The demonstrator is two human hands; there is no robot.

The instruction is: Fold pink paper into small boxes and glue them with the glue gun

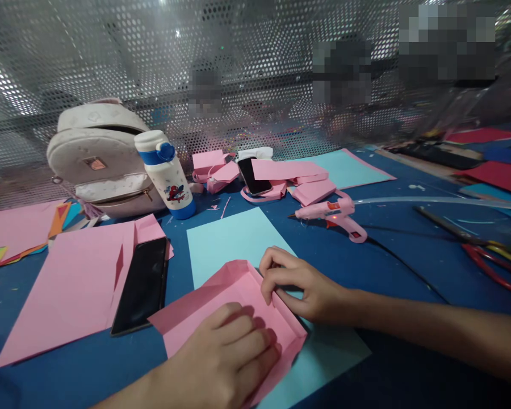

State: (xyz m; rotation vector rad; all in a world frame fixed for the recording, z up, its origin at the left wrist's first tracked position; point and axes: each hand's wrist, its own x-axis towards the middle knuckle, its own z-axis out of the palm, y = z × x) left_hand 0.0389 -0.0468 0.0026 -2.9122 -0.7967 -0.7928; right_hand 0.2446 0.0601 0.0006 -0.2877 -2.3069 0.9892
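A sheet of pink paper (204, 307) with its edges folded up like a shallow box rests on a light blue sheet (221, 244). My left hand (234, 355) is over the inside of it, its fingers curled together and pressed against the pink paper near the right wall; the fingertips are partly hidden. At the far right edge, my right hand (296, 284) pinches the upright fold between thumb and fingers. Beyond my right hand, a pink hot glue gun (330, 216) with a lit orange light lies on its side, a clear glue stick trailing from its back.
A black phone (142, 287) lies on pink sheets (72, 284) at left. Behind stand a Spider-Man bottle (168, 179) and a white backpack (102, 153). Pink paper pieces (221, 173) surround another phone (253, 176). Red-handled scissors (494, 264) lie at right, before a perforated metal screen (247, 74).
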